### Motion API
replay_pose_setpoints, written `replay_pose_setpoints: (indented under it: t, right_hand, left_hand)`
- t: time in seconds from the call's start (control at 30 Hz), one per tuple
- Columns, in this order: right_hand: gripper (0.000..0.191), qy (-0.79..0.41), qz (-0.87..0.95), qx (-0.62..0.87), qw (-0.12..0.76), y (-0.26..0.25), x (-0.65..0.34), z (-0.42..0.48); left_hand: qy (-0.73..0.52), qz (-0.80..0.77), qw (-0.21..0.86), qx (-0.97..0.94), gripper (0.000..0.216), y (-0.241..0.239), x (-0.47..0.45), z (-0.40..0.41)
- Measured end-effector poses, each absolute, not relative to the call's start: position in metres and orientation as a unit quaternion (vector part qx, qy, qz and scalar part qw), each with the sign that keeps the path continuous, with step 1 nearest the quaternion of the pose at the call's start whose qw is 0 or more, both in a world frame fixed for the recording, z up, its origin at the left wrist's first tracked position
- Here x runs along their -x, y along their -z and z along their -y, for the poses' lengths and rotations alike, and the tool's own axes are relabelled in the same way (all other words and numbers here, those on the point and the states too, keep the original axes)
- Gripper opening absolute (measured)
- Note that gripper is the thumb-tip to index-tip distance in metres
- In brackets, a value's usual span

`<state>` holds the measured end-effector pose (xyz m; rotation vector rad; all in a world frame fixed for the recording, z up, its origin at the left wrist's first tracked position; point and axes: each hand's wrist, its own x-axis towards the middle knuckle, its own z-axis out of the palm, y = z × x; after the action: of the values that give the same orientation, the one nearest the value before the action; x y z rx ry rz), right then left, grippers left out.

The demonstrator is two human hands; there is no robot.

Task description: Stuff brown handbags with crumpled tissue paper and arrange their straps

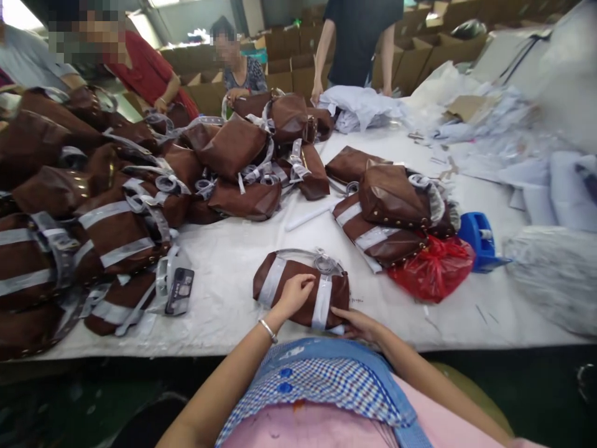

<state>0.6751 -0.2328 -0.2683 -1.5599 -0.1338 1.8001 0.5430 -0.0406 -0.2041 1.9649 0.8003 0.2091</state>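
Observation:
A brown handbag [284,287] wrapped with pale protective strips lies flat on the white table [224,261] just in front of me. My left hand [295,294] rests on top of the bag with fingers curled, pinching at its surface. My right hand [359,323] lies at the bag's near right corner, fingers pressed against its edge beside a pale strip [321,302]. What the left fingers pinch is too small to make out.
A big heap of brown bags [84,205] fills the left side, more bags [392,211] lie at centre right. A red plastic bag [436,267], a blue tape dispenser [480,239], a dark phone-like device [180,289] and white wrapping [555,274] lie around. Other people stand across the table.

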Motion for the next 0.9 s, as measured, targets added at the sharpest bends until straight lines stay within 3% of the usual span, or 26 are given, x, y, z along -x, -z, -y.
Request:
replay_pose_setpoints:
  t: [0.07, 0.17, 0.37, 0.5, 0.73, 0.9]
  right_hand:
    - [0.057, -0.650, 0.114, 0.681, 0.317, 0.266, -0.675, 0.237]
    - [0.047, -0.542, 0.168, 0.778, 0.271, 0.255, -0.680, 0.241]
    - [0.029, -0.318, 0.343, 0.802, 0.371, 0.250, -0.687, 0.223]
    - [0.038, -0.308, 0.323, 0.804, 0.392, 0.265, -0.685, 0.200]
    - [0.012, -0.330, 0.310, 0.809, 0.376, 0.273, -0.695, 0.185]
    - [0.015, -0.383, 0.294, 0.774, 0.410, 0.270, -0.696, 0.187]
  left_hand:
    - [-0.077, -0.325, 0.464, -0.821, 0.030, 0.217, -0.549, 0.049]
    - [-0.045, -0.315, 0.431, -0.844, 0.030, 0.225, -0.558, 0.052]
    - [0.034, -0.314, 0.353, -0.881, 0.029, 0.229, -0.572, 0.059]
    - [0.084, -0.334, 0.315, -0.884, 0.023, 0.229, -0.586, 0.062]
    - [0.136, -0.356, 0.330, -0.864, 0.014, 0.231, -0.601, 0.055]
    - [0.136, -0.379, 0.400, -0.823, 0.011, 0.231, -0.597, 0.054]
